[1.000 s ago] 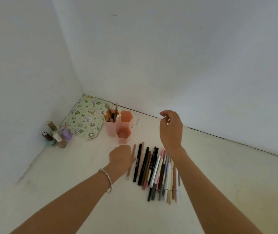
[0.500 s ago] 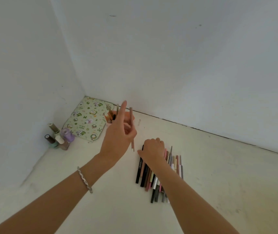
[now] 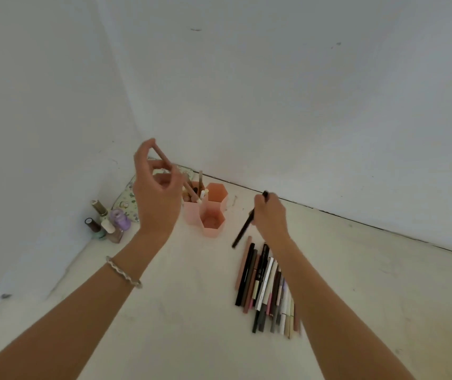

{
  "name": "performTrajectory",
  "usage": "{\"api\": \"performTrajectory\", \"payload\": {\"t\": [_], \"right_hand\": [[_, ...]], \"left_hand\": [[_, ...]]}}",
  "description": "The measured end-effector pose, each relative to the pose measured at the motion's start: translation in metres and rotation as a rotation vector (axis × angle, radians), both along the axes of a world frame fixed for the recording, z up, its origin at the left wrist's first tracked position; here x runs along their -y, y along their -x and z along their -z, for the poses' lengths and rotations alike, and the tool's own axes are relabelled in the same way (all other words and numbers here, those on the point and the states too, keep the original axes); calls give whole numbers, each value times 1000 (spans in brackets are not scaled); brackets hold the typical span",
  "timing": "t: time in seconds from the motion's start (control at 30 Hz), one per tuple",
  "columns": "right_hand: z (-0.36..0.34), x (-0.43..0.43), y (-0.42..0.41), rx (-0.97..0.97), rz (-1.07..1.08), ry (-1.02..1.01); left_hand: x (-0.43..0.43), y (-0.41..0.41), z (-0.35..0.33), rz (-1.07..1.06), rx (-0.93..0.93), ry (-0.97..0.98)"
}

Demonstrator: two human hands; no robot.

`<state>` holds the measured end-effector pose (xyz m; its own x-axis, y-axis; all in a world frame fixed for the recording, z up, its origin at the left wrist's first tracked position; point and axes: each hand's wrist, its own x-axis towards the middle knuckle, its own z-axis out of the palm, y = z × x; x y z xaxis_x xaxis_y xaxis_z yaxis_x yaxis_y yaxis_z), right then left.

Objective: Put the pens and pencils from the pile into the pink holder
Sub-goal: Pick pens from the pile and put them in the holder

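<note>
Left hand [image 3: 155, 193] lowers a pinched slim brown pencil [image 3: 177, 174] into the pink hexagonal plastic holder [image 3: 205, 215] beneath; right hand [image 3: 270, 215], gripping a black pen [image 3: 242, 231], should follow.

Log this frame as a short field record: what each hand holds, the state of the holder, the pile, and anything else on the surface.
left hand: raised, pinching a brown pencil angled down toward the holder
right hand: gripping a black pen, lifted off the pile
pink holder: three hexagonal cups; the left one holds several pens, the other two look empty
pile: many pens and pencils lying side by side on the surface
nail polish bottles: clustered in the corner by the wall
floral pouch: behind the left hand, partly hidden
</note>
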<state>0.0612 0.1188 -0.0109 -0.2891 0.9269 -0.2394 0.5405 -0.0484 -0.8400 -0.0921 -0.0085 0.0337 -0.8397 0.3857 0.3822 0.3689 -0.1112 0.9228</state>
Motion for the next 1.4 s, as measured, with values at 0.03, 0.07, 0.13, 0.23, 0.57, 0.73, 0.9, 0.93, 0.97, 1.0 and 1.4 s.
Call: {"api": "performTrajectory", "payload": {"t": [0.03,0.07,0.13,0.23,0.57,0.73,0.9,0.93,0.97,1.0,1.4], "right_hand": [[-11,-7,1,-118,54,20],[-21,-11,2,-207,89,5],[-36,-13,4,-342,120,-77],[-48,-7,8,-497,118,-220],[-55,14,44,-643,15,-505],[-32,23,68,-326,-246,-589],[-5,30,62,-79,-440,-786],[-4,30,57,-108,-387,-776],[-6,28,51,-150,-311,-747],[-7,24,45,-188,-235,-714],[-7,-13,-45,-57,-135,-504]], "left_hand": [[-2,7,-1,-42,-5,6],[-4,14,-2,-74,-12,26],[-8,21,1,-106,-25,85],[-11,24,14,-97,-136,239],[17,26,46,-150,-523,479],[28,27,32,-103,-385,357],[31,8,29,-26,-297,372],[31,-1,30,28,-286,384],[30,-13,30,106,-284,416],[28,-26,33,203,-286,475],[-32,-124,108,525,-148,1208]]}}
